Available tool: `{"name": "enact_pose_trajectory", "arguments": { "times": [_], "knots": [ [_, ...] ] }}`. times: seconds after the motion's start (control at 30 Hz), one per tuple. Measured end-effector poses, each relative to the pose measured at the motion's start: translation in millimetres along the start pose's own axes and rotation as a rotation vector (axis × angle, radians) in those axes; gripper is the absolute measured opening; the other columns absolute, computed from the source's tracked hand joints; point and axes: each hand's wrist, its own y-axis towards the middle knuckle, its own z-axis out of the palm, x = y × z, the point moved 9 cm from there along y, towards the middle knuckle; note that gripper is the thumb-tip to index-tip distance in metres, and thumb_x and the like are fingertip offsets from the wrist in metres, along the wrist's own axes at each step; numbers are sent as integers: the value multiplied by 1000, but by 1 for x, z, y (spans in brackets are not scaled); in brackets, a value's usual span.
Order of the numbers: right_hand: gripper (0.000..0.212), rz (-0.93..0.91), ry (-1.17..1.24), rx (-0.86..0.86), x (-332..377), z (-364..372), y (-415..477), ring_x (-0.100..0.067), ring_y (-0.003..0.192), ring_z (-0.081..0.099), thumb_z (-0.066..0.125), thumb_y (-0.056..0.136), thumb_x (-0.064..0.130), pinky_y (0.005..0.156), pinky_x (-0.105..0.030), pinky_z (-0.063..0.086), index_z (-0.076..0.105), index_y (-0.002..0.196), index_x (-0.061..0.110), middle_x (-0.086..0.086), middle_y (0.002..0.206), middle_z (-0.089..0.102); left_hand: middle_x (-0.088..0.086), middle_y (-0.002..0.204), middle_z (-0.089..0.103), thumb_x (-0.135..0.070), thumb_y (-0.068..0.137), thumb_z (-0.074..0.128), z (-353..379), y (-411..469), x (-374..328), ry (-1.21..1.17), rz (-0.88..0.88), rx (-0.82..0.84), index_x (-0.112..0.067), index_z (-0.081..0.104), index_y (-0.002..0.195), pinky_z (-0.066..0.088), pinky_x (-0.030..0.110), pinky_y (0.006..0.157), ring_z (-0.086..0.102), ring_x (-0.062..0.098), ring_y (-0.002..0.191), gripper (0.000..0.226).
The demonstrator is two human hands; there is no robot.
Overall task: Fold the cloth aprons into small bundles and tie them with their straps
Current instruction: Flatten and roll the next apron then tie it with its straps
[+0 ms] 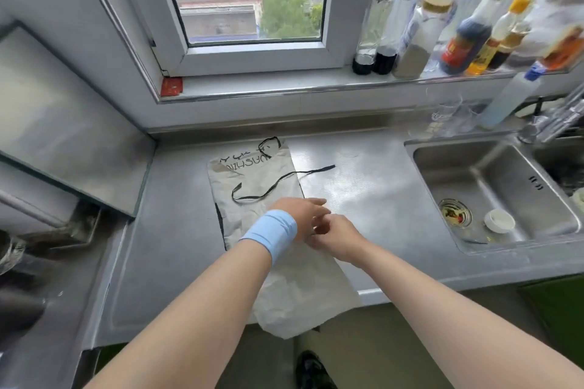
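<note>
A pale cloth apron (252,180) with black lettering lies folded into a long strip on the steel counter (177,230), and its near end hangs over the front edge. A thin black strap (278,181) curls loosely across the apron and trails right onto the counter. My left hand (300,215), with a blue wristband, hovers over the apron's right edge with its fingers stretched out to the right. My right hand (335,235) is tucked against it with fingers curled, pinching the apron's right edge. The left hand partly hides the pinch.
A steel sink (493,199) with a small white bowl (499,220) is to the right, with its tap (556,123) behind. Several sauce bottles (467,38) line the window sill. A glass panel (63,123) and a stove area are on the left.
</note>
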Motion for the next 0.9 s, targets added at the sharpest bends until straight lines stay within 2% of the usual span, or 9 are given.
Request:
{"name": "enact_pose_trajectory", "arguments": {
  "times": [0.07,0.17,0.33,0.43,0.53,0.6,0.7,0.8,0.9],
  "knots": [
    [16,22,98,-71,-8,-18,-2,-10,58,55,77,78,21,59,-23,44,69,92,17,5,65,61,-10,136,47,-31,86,57,0,17,-8,126,23,98,-34,52,129,48,36,90,56,18,119,44],
    [39,124,226,-73,-32,-32,-3,-12,63,65,82,72,10,61,-24,50,66,108,15,-1,75,70,0,130,48,-20,92,53,-1,32,-2,292,-2,210,-27,58,128,47,35,85,56,27,116,38],
    [28,228,215,-253,-66,-62,4,-21,75,72,82,66,9,77,-36,61,70,90,16,-13,89,74,-2,123,49,-23,97,42,-10,45,5,252,-44,17,-31,60,120,40,33,70,58,25,108,30],
    [30,257,-106,-226,-77,-72,11,-17,85,68,71,71,18,77,-30,56,65,98,26,-1,97,70,-3,131,43,-23,96,52,-4,49,13,53,-65,-153,-31,52,127,48,37,78,53,24,115,32],
    [47,228,-488,-149,-73,-68,20,-19,116,53,60,83,20,93,-32,47,53,128,28,4,124,56,0,141,35,-24,93,55,15,39,43,-86,-262,-203,-29,38,138,46,42,90,44,26,123,49],
    [49,132,-607,-142,-56,-58,31,-22,128,43,53,88,16,102,-35,39,48,135,27,2,136,47,1,147,28,-29,92,53,38,28,70,-131,-450,-147,-29,30,142,41,47,96,36,28,130,55],
    [50,-83,-707,-83,-22,-27,52,-17,136,39,52,87,12,108,-32,30,51,135,26,6,144,45,-1,159,1,-44,90,51,83,9,103,-280,-618,45,-41,10,149,29,59,106,6,35,145,72],
    [54,-236,-796,32,3,7,74,-13,145,30,53,87,13,114,-30,23,51,139,24,4,155,38,-4,161,-15,-49,89,49,106,9,119,-280,-521,139,-40,-2,152,20,58,114,-15,33,147,81],
    [57,-238,-850,102,14,24,95,-17,139,39,50,89,14,112,-34,30,43,145,24,3,152,41,-4,163,-3,-40,88,55,91,21,137,-261,-406,49,-30,16,152,16,49,118,-6,29,149,75]
  ]
}}
